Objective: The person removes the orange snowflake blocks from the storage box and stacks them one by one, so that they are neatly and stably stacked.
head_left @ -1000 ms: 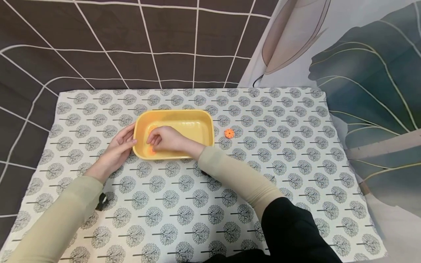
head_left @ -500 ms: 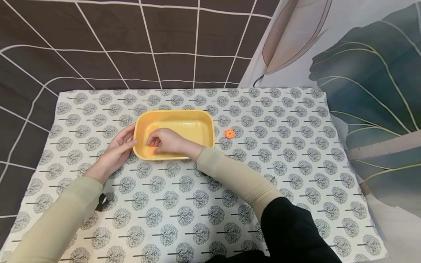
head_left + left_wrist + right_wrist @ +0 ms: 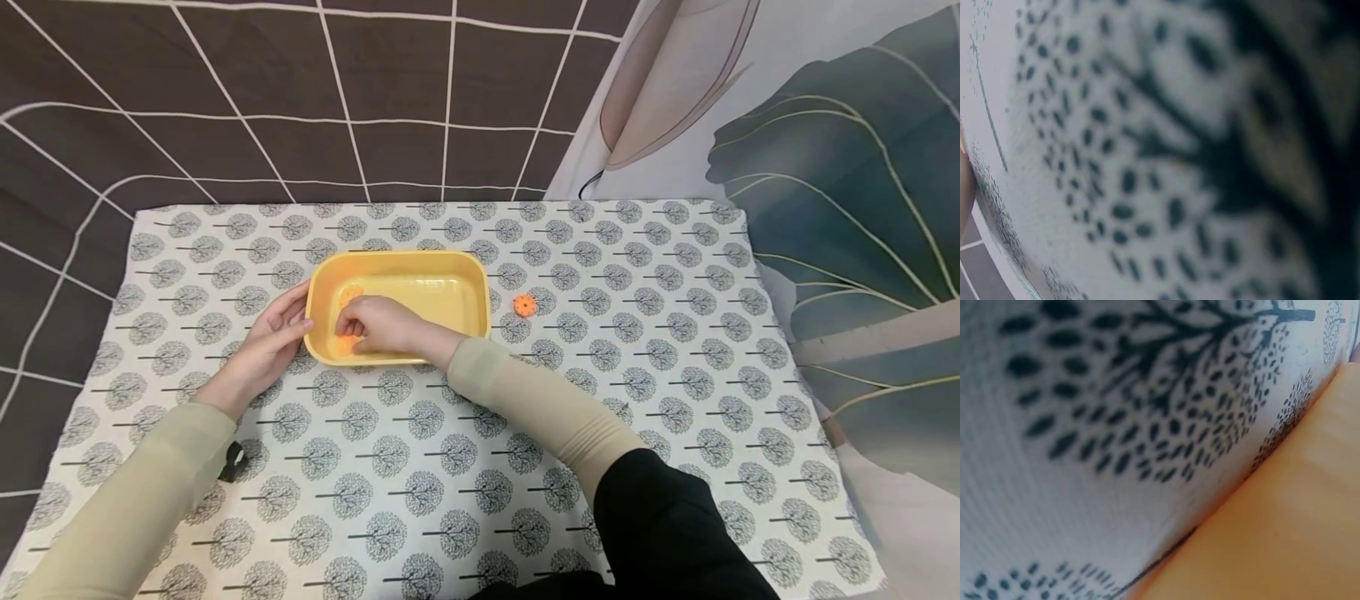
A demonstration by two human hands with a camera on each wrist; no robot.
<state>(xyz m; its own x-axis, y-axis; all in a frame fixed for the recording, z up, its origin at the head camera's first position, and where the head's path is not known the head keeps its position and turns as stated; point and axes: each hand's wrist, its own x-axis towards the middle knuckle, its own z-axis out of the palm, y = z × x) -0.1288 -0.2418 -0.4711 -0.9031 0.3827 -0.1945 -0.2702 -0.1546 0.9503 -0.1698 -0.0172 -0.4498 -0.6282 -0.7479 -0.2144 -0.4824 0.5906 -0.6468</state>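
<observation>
A yellow rectangular tub (image 3: 472, 333) stands on the cloth in the head view; its smooth outer wall (image 3: 1285, 506) fills the lower right of the right wrist view. My left hand (image 3: 266, 342) rests against the tub's left end, thumb at the rim and fingers along the outside. Inside the tub, my right hand (image 3: 382, 323) has its fingers curled down at a small orange piece (image 3: 347, 342), partly hidden beneath them. Another orange piece (image 3: 350, 293) lies just beyond the knuckles. To the tub's right sits a round, flower-shaped orange piece (image 3: 524, 305) with a dark centre.
A white cloth (image 3: 465, 521) printed with grey trees covers the table. Dark grid-patterned fabric (image 3: 390, 83) rises behind it, and a leaf-patterned curtain (image 3: 840, 208) hangs at the right. A black strap (image 3: 233, 462) shows beneath the left sleeve.
The right hand has shifted slightly toward me inside the tub, uncovering more of the farther orange piece. The left hand and the tub stay almost where they were.
</observation>
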